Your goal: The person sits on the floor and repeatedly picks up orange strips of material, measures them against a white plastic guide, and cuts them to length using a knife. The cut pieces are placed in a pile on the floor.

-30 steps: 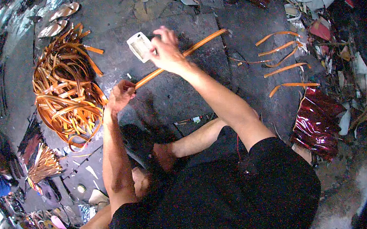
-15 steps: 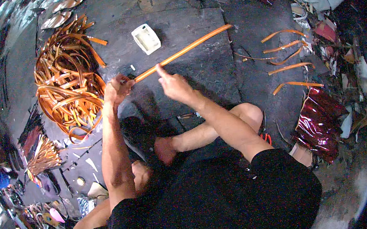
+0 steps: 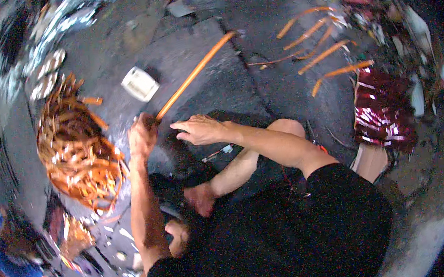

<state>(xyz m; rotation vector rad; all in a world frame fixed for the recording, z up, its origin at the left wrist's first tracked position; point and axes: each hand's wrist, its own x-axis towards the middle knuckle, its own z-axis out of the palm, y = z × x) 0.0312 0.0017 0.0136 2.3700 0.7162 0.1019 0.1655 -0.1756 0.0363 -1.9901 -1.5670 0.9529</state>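
A long, flat, glossy orange strip (image 3: pixel 193 77) runs slantwise over the dark floor, its far end up and to the right. Its near end is in my left hand (image 3: pixel 143 135), whose fingers are closed round it. My right hand (image 3: pixel 199 129) is to the right of that end, off the strip, with the index finger stretched toward the left hand and the other fingers partly bent. Nothing shows in it. Beyond my left hand stands a small white rectangular tub (image 3: pixel 140 84). At the left lies a big tangled heap of orange-brown strips (image 3: pixel 81 154).
Several short orange strips (image 3: pixel 327 52) lie at the right, above a shiny dark-red sheet (image 3: pixel 383 112). A bundle of thin strips (image 3: pixel 77 237) sits at lower left, near a blurred blue shape (image 3: pixel 17 260). Sandals (image 3: pixel 48 76) lie at upper left. Scraps line the right edge.
My right hand has come off the strip and moved nearer to me. The strip now slants more steeply, its near end still in my left hand. The whole view has turned and blurred.
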